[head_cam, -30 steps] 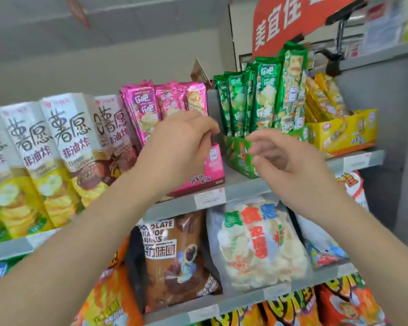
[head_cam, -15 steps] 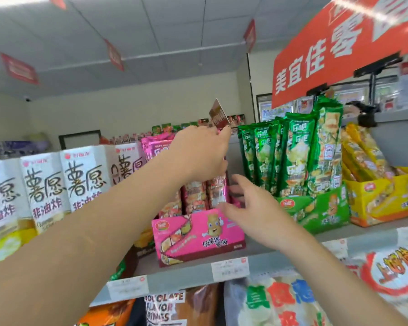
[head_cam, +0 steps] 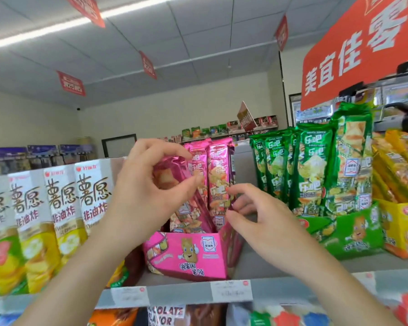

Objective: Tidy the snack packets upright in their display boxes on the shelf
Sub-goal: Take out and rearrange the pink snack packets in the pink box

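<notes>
The left hand [head_cam: 146, 191] pinches one tilted packet [head_cam: 167, 175] near its top, thumb under and forefinger over it. That packet leans left inside the pink box [head_cam: 189, 252]. More pink wrappers lie behind it, too bunched to count. The right hand [head_cam: 264, 222] clamps on nothing; its fingers are loosely curled and apart, with the tips at the right side of the two upright packets [head_cam: 218, 175]. Whether they touch cannot be told. Those two stand straight in the right half of the same box, which sits skewed near the front edge of the shelf [head_cam: 179, 295].

Just right stands one green box [head_cam: 353, 231] with about five green packets [head_cam: 313, 165] upright in it. At the shelf's right end is one yellow box [head_cam: 400, 222], its yellow packets [head_cam: 396, 170] leaning left. Toward the left end, four tall white-and-yellow cartons [head_cam: 59, 222] stand in a row. Two price labels [head_cam: 231, 290] hang on the front edge.
</notes>
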Action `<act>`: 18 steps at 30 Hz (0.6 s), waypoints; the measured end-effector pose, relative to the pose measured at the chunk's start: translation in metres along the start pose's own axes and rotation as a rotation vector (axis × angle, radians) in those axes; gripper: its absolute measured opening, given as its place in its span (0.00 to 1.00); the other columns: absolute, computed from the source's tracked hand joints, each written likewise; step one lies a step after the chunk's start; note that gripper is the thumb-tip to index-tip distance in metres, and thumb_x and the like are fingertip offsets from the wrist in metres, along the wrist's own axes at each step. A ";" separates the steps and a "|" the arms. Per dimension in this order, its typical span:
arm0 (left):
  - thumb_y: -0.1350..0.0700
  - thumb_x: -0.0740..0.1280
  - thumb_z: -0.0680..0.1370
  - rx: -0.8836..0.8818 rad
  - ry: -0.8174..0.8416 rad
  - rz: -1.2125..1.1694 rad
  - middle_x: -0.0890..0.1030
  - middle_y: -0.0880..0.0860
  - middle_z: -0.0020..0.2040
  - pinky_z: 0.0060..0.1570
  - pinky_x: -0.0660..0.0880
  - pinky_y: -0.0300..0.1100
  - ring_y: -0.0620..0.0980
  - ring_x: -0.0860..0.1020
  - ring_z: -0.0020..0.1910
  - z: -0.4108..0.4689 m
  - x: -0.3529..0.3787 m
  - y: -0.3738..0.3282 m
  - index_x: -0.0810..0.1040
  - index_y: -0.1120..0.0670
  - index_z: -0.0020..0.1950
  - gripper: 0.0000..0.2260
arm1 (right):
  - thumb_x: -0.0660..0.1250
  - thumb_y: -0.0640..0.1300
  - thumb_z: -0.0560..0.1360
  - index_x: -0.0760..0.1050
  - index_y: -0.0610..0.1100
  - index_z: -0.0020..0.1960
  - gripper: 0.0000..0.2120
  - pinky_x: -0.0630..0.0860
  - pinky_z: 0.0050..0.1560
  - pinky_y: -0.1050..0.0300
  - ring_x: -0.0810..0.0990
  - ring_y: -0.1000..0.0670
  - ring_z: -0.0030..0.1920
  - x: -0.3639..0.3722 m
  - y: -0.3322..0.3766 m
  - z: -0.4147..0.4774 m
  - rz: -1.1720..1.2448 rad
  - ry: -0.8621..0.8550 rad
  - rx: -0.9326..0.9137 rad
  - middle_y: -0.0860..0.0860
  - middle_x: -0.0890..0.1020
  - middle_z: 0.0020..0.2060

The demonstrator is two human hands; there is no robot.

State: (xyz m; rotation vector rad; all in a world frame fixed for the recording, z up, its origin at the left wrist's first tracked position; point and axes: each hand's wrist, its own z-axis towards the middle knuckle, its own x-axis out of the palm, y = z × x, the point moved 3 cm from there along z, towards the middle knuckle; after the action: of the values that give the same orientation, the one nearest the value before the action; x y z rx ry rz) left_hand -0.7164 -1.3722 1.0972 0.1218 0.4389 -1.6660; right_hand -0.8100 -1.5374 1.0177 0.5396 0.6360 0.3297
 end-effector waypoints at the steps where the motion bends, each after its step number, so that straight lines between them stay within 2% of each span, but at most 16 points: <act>1: 0.49 0.75 0.67 -0.027 -0.002 -0.022 0.73 0.47 0.49 0.37 0.73 0.32 0.42 0.72 0.32 -0.004 0.001 0.001 0.78 0.40 0.49 0.13 | 0.66 0.55 0.76 0.68 0.57 0.65 0.18 0.73 0.47 0.63 0.76 0.63 0.47 0.002 0.001 0.002 -0.037 -0.036 -0.001 0.62 0.74 0.49; 3: 0.50 0.76 0.68 -0.049 0.018 -0.005 0.71 0.44 0.49 0.41 0.75 0.32 0.42 0.73 0.35 -0.007 0.003 -0.001 0.78 0.38 0.52 0.16 | 0.66 0.56 0.76 0.65 0.55 0.66 0.21 0.69 0.43 0.66 0.75 0.62 0.47 0.006 0.001 0.011 -0.084 -0.120 0.008 0.61 0.71 0.53; 5: 0.52 0.75 0.69 -0.051 0.050 0.054 0.70 0.38 0.48 0.45 0.75 0.35 0.41 0.75 0.40 -0.009 0.006 -0.003 0.77 0.37 0.56 0.19 | 0.67 0.57 0.76 0.62 0.51 0.68 0.25 0.69 0.45 0.61 0.75 0.56 0.48 0.008 0.000 0.026 -0.105 -0.177 0.028 0.58 0.72 0.54; 8: 0.54 0.75 0.72 -0.034 0.087 0.067 0.72 0.34 0.50 0.48 0.76 0.41 0.43 0.77 0.44 -0.009 0.007 -0.009 0.74 0.38 0.63 0.23 | 0.68 0.58 0.75 0.63 0.49 0.63 0.23 0.77 0.39 0.52 0.78 0.51 0.40 0.011 0.001 0.045 -0.187 -0.176 0.075 0.55 0.78 0.44; 10: 0.57 0.75 0.72 -0.042 0.099 0.035 0.75 0.36 0.52 0.48 0.78 0.41 0.45 0.78 0.43 -0.011 0.007 -0.011 0.72 0.41 0.65 0.25 | 0.70 0.58 0.74 0.65 0.48 0.63 0.25 0.77 0.36 0.52 0.78 0.52 0.37 0.013 0.000 0.051 -0.227 -0.185 0.105 0.54 0.77 0.38; 11: 0.58 0.75 0.72 -0.050 0.098 0.018 0.76 0.37 0.50 0.46 0.78 0.38 0.45 0.78 0.41 -0.012 0.007 -0.010 0.72 0.42 0.65 0.26 | 0.71 0.58 0.73 0.67 0.47 0.64 0.26 0.75 0.34 0.54 0.78 0.53 0.37 0.013 -0.001 0.053 -0.228 -0.190 0.106 0.55 0.76 0.37; 14: 0.55 0.74 0.72 -0.058 0.097 0.003 0.77 0.36 0.44 0.42 0.74 0.29 0.40 0.77 0.39 -0.015 0.005 -0.010 0.71 0.43 0.66 0.24 | 0.73 0.58 0.71 0.73 0.48 0.62 0.24 0.68 0.32 0.62 0.74 0.58 0.37 0.009 0.003 0.058 -0.130 -0.202 0.098 0.59 0.73 0.36; 16: 0.50 0.73 0.72 -0.071 0.098 0.006 0.78 0.37 0.47 0.46 0.75 0.31 0.39 0.78 0.43 -0.016 0.004 -0.009 0.70 0.43 0.66 0.24 | 0.74 0.56 0.71 0.73 0.51 0.55 0.17 0.69 0.33 0.61 0.76 0.57 0.37 0.001 0.009 0.063 -0.019 -0.236 0.090 0.58 0.76 0.37; 18: 0.47 0.72 0.71 -0.088 0.084 0.002 0.76 0.39 0.55 0.50 0.76 0.37 0.40 0.78 0.46 -0.016 0.004 -0.008 0.70 0.44 0.68 0.26 | 0.74 0.53 0.72 0.73 0.51 0.54 0.16 0.73 0.37 0.58 0.78 0.55 0.40 -0.010 0.018 0.067 0.089 -0.291 0.046 0.56 0.78 0.40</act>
State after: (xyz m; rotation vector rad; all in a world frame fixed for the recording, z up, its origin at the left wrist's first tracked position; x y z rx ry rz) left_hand -0.7270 -1.3694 1.0832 0.1267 0.5746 -1.6405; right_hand -0.7768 -1.5524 1.0780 0.6476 0.3393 0.3135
